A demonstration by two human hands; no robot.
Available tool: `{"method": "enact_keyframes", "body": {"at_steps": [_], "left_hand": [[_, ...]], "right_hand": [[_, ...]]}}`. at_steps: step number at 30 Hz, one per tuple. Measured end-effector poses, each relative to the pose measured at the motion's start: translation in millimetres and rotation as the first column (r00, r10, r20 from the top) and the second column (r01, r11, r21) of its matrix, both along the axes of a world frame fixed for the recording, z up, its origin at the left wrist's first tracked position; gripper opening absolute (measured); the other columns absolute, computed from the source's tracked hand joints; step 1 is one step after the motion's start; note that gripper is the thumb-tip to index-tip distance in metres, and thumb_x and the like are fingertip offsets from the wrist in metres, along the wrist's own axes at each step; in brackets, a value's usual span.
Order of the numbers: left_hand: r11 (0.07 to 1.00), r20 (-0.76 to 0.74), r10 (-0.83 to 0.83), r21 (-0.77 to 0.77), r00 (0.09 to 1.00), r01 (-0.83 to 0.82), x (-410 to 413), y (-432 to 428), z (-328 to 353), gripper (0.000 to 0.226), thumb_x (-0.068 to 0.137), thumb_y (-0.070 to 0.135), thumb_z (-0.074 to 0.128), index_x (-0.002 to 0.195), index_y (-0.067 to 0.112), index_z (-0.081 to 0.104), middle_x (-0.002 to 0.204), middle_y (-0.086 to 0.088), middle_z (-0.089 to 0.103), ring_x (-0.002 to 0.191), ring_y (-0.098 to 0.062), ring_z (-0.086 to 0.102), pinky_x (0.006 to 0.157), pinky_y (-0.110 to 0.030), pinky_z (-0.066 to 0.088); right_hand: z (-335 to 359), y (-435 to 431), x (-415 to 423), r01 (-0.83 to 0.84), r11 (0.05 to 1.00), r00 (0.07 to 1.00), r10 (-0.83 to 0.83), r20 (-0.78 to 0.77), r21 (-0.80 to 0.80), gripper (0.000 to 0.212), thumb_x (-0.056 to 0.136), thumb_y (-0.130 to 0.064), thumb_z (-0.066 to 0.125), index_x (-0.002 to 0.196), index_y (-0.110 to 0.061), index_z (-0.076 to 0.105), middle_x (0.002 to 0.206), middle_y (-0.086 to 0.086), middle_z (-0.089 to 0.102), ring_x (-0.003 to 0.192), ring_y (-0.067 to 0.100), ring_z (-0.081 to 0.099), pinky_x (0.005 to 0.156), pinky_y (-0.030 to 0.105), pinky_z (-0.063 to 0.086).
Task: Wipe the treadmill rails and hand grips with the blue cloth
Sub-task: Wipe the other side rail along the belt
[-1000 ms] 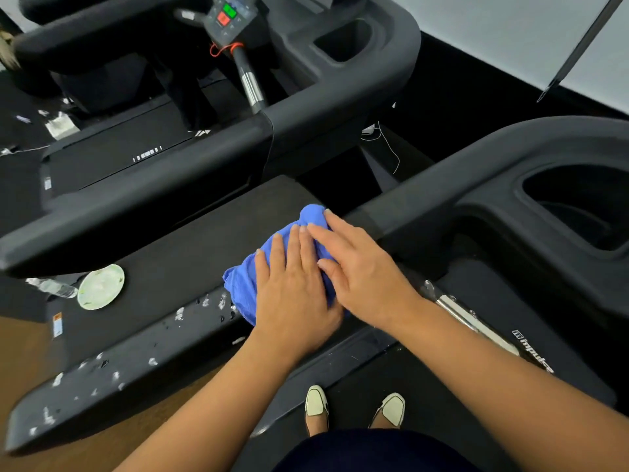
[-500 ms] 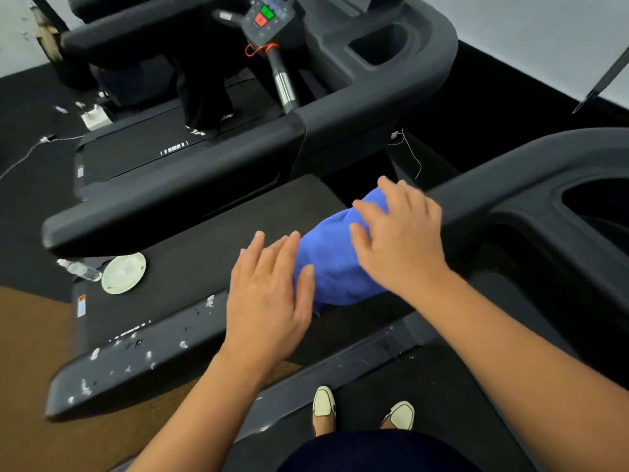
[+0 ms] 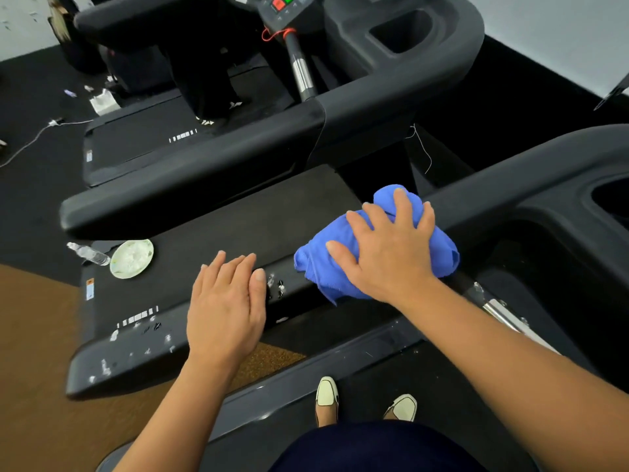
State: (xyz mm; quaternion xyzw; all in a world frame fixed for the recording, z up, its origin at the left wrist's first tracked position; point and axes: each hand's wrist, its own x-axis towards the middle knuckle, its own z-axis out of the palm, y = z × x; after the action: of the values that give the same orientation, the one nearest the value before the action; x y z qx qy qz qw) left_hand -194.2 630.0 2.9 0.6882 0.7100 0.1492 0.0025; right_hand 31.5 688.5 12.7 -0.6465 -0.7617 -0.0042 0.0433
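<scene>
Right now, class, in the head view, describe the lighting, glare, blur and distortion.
Head view: soft, even light; bright glare on the chrome grip bar; right hand, blue cloth and left hand sharp, no motion blur; wide-angle lens swells the near forearms.

Right hand (image 3: 388, 253) hides blue cloth (image 3: 316, 270) middle; cup holder (image 3: 612, 199) cut by right edge.

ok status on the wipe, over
Right hand pressing bunched blue cloth on dark grey treadmill rail. Left hand flat, off the cloth. White flecks on the rail near the left hand.
</scene>
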Motion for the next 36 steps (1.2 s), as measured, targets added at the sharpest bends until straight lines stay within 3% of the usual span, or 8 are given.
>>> {"method": "enact_keyframes", "body": {"at_steps": [3, 8, 14, 21, 27, 29, 33, 36], "left_hand": [[1.000, 0.032, -0.009, -0.005, 0.999, 0.009, 1.4, 1.8, 0.2, 0.058, 0.100, 0.043, 0.019, 0.125, 0.008, 0.059, 0.122, -0.008, 0.064, 0.132, -0.031, 0.043, 0.112, -0.047, 0.029], [0.998, -0.004, -0.010, -0.058, 1.000, 0.009, 1.6, 1.6, 0.6, 0.058, 0.100, 0.043, 0.018, 0.125, 0.010, 0.059, 0.119, -0.008, 0.065, 0.130, -0.032, 0.044, 0.110, -0.047, 0.030], [0.994, 0.019, -0.029, -0.107, 0.999, 0.031, 1.0, 3.3, 5.6, 0.057, 0.100, 0.043, 0.018, 0.123, 0.012, 0.059, 0.104, -0.006, 0.069, 0.100, -0.029, 0.060, 0.085, -0.042, 0.046], [0.992, 0.067, -0.060, -0.109, 0.996, 0.067, -1.8, 3.0, 7.1, 0.057, 0.099, 0.042, 0.017, 0.119, 0.011, 0.060, 0.105, -0.006, 0.068, 0.100, -0.030, 0.059, 0.086, -0.041, 0.044], [0.985, 0.082, -0.120, -0.113, 0.989, 0.129, -4.9, 0.9, 8.7, 0.065, 0.099, 0.050, 0.011, 0.121, 0.011, 0.058, 0.107, -0.008, 0.067, 0.113, -0.031, 0.057, 0.101, -0.042, 0.036], [0.981, 0.077, -0.137, -0.127, 0.988, 0.146, -6.6, 0.6, 9.1, 0.070, 0.098, 0.053, 0.007, 0.125, 0.009, 0.055, 0.108, -0.008, 0.066, 0.111, -0.031, 0.056, 0.101, -0.042, 0.034], [0.970, 0.116, -0.197, -0.123, 0.974, 0.211, -10.7, 1.3, 9.4, 0.074, 0.097, 0.056, 0.002, 0.125, 0.009, 0.053, 0.104, -0.002, 0.065, 0.100, -0.024, 0.057, 0.100, -0.039, 0.033], [0.968, 0.107, -0.204, -0.125, 0.973, 0.217, -15.3, 2.3, 6.5, 0.079, 0.096, 0.056, 0.001, 0.128, 0.005, 0.052, 0.110, -0.008, 0.065, 0.104, -0.029, 0.056, 0.102, -0.044, 0.035]], "right_hand": [[-4.4, -11.5, -22.8, -0.112, 0.990, 0.993, 0.115, -0.031, 0.087, 0.064, 0.089, -0.062, 0.028, 0.122, -0.018, 0.060, 0.122, 0.001, 0.061, 0.125, 0.035, 0.042, 0.100, 0.060, 0.024], [-11.5, -7.5, 8.0, -0.339, 0.929, 0.939, 0.343, 0.001, 0.148, 0.053, 0.094, -0.048, 0.031, 0.135, -0.021, 0.052, 0.134, -0.001, 0.055, 0.125, 0.031, 0.046, 0.104, 0.054, 0.029], [-4.9, 3.9, -28.3, -0.025, 0.983, 0.992, 0.047, -0.119, 0.183, 0.043, 0.090, -0.035, 0.031, 0.101, -0.017, 0.068, 0.100, 0.000, 0.069, 0.108, 0.032, 0.053, 0.101, 0.052, 0.030], [-17.4, -23.2, -29.1, -0.358, 0.894, 0.916, 0.392, -0.087, 0.269, 0.046, 0.096, -0.037, 0.036, 0.131, -0.017, 0.056, 0.131, 0.001, 0.059, 0.124, 0.029, 0.049, 0.108, 0.049, 0.028], [-2.4, 0.8, -30.1, 0.064, 0.984, 0.992, -0.045, -0.116, 0.166, 0.045, 0.087, -0.039, 0.037, 0.105, -0.013, 0.069, 0.100, 0.002, 0.070, 0.112, 0.034, 0.051, 0.104, 0.050, 0.029], [-1.1, -6.7, -70.6, 0.081, 0.988, 0.988, -0.062, -0.144, 0.133, 0.041, 0.085, -0.038, 0.037, 0.094, -0.014, 0.068, 0.088, 0.002, 0.070, 0.104, 0.032, 0.053, 0.104, 0.051, 0.028], [-11.4, -35.7, -104.4, -0.136, 0.976, 0.953, 0.176, -0.247, 0.168, 0.045, 0.089, -0.039, 0.039, 0.117, -0.015, 0.064, 0.117, 0.002, 0.066, 0.117, 0.032, 0.052, 0.106, 0.045, 0.024], [-15.7, -34.9, -70.0, -0.246, 0.944, 0.943, 0.286, -0.172, 0.220, 0.046, 0.094, -0.039, 0.036, 0.130, -0.019, 0.058, 0.131, 0.000, 0.059, 0.125, 0.031, 0.048, 0.108, 0.046, 0.024]]}}
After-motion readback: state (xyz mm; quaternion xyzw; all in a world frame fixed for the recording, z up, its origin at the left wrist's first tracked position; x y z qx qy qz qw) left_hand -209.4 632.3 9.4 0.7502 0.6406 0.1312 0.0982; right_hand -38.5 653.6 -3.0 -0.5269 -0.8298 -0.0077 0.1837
